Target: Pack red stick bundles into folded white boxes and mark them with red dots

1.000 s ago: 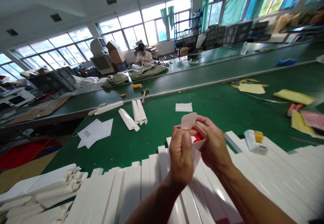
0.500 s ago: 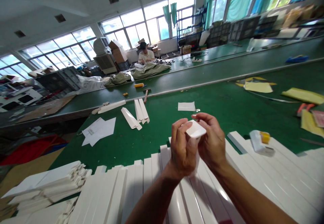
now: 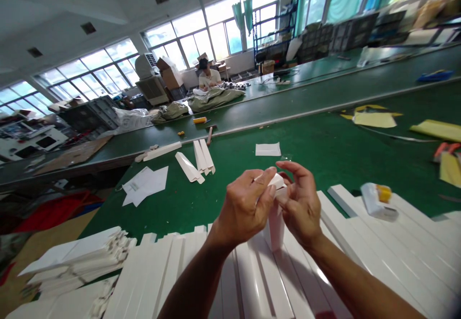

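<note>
Between my hands, above the rows of boxes, a long narrow white carton box (image 3: 275,230) stands nearly upright with its end at the top. My left hand (image 3: 247,206) is closed around the box's upper end, thumb and fingers at the top flap. On the other side, my right hand (image 3: 301,203) grips the same end, its index finger raised and curved over the top. My fingers partly cover the flap. Just beyond the fingertips lies a small clear piece (image 3: 287,157), too faint to name. Behind it is a small white sheet (image 3: 267,150).
Many white boxes (image 3: 173,266) lie side by side along the near edge. Flattened cartons (image 3: 75,251) are stacked left. A tape dispenser (image 3: 378,201) rests on boxes at right. Papers (image 3: 146,184), loose boxes (image 3: 189,167) and a hammer (image 3: 209,135) lie farther off. A person (image 3: 209,76) sits beyond.
My left hand has shifted from the box's side to over its top end, fingers now across the flap. The box's top has tilted and is more covered. The view has shifted slightly.
</note>
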Demonstrator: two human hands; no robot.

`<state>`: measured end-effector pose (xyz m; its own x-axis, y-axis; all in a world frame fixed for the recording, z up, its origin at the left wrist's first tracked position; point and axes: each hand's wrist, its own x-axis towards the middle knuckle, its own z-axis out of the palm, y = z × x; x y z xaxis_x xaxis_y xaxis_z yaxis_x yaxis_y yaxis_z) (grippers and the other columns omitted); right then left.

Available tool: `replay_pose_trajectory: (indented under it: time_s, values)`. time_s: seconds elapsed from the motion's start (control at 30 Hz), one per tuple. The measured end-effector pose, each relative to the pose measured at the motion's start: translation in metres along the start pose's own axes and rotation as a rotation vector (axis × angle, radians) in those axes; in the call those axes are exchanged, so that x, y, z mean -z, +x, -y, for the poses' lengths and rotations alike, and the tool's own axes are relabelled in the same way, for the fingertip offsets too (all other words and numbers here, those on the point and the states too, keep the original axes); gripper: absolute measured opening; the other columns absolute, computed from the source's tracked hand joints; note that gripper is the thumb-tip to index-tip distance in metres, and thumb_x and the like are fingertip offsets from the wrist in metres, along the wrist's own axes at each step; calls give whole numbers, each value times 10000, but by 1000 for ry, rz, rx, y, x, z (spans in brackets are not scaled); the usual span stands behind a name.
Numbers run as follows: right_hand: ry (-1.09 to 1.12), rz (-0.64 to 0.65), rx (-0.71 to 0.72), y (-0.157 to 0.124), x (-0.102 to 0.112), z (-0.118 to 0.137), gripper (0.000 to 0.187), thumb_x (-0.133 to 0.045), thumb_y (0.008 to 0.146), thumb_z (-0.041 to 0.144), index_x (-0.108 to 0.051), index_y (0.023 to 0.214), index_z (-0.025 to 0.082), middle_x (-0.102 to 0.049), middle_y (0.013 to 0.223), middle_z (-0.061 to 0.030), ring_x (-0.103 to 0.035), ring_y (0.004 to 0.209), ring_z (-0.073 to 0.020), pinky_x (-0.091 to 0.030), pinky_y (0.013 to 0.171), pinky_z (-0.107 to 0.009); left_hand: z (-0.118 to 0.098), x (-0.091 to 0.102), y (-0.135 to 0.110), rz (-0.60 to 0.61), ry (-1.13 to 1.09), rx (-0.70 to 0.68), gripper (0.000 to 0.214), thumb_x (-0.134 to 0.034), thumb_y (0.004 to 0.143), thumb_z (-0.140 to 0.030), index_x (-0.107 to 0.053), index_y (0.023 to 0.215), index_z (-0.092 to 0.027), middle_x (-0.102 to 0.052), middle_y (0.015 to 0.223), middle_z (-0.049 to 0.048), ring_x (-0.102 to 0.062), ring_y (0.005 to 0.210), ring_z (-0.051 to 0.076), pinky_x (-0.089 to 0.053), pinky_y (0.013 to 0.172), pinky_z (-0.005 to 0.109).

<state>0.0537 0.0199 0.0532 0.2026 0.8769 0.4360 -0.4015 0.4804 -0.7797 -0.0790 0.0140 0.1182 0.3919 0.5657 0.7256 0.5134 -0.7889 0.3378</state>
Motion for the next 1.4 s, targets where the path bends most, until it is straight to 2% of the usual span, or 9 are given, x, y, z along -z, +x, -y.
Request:
replay_pose_trajectory:
  time_s: [0.2, 0.3, 0.47, 0.57, 0.67, 0.8, 1.03, 1.27, 1.4]
  values:
    - [-62, -1, 27, 3, -2, 4, 555, -697, 768, 257, -482, 1279, 279, -514, 1289, -74, -554, 1022, -206, -487, 838, -330, -3, 8, 7, 129, 46, 33, 321, -467, 974, -189, -614, 1249, -112, -700, 1037, 124, -670, 975, 188, -586, 845, 343]
    - [-68, 0, 0, 3, -4, 7, 584, -715, 770, 295, -453, 1291, 280, -476, 1339, -84, -552, 1034, -206, -490, 860, -337, -2, 14, 9, 227, 106, 3, 341, -444, 989, -219, -584, 1287, -128, -686, 1106, 128, -673, 1024, 198, -585, 891, 370]
    - [-75, -11, -34, 4, -3, 5, 643, -753, 723, 365, -443, 1279, 270, -481, 1346, -106, -552, 1072, -236, -500, 863, -355, 5, 19, 10, 306, 144, -231, 347, -405, 1007, -198, -507, 1331, -126, -628, 1334, 138, -536, 1319, 216, -526, 1041, 389]
    - [-40, 5, -36, 4, -1, 3, 649, -746, 730, 356, -451, 1303, 280, -467, 1376, -96, -546, 1108, -241, -494, 883, -358, 5, 19, 12, 312, 223, -332, 332, -411, 999, -161, -506, 1308, -86, -643, 1317, 144, -535, 1321, 209, -524, 1041, 375]
    - [3, 13, -65, 3, 1, 5, 631, -736, 740, 327, -470, 1311, 292, -470, 1382, -82, -549, 1108, -234, -488, 899, -358, 1, 22, 15, 364, 325, -331, 331, -442, 988, -192, -526, 1281, -61, -631, 1334, 154, -623, 1207, 224, -568, 961, 374]
    - [33, 1, -94, 6, 1, 7, 600, -737, 724, 294, -500, 1275, 297, -504, 1333, -63, -556, 1080, -212, -480, 918, -345, -1, 24, 22, 403, 423, -349, 337, -437, 985, -243, -560, 1258, -89, -674, 1273, 130, -681, 1075, 258, -589, 866, 434]
    - [35, -21, -172, 14, 1, 3, 655, -726, 696, 317, -461, 1294, 297, -497, 1344, -76, -572, 1065, -229, -500, 921, -372, 11, 9, 20, 298, 289, -292, 352, -414, 972, -164, -526, 1291, -68, -610, 1361, 159, -590, 1209, 225, -545, 980, 398]
    - [33, -71, -257, 18, -1, 12, 634, -733, 649, 285, -482, 1231, 307, -507, 1336, -65, -580, 1052, -230, -519, 887, -361, 7, 17, 29, 479, 401, -340, 374, -409, 979, -202, -525, 1312, -75, -583, 1396, 151, -605, 1191, 278, -597, 863, 424]
    - [99, -134, -279, 23, -2, 11, 596, -698, 618, 248, -532, 1190, 286, -565, 1255, -60, -596, 1021, -212, -515, 893, -339, 8, 12, 28, 480, 376, -316, 388, -418, 974, -187, -513, 1325, -54, -575, 1399, 163, -578, 1240, 283, -570, 953, 434]
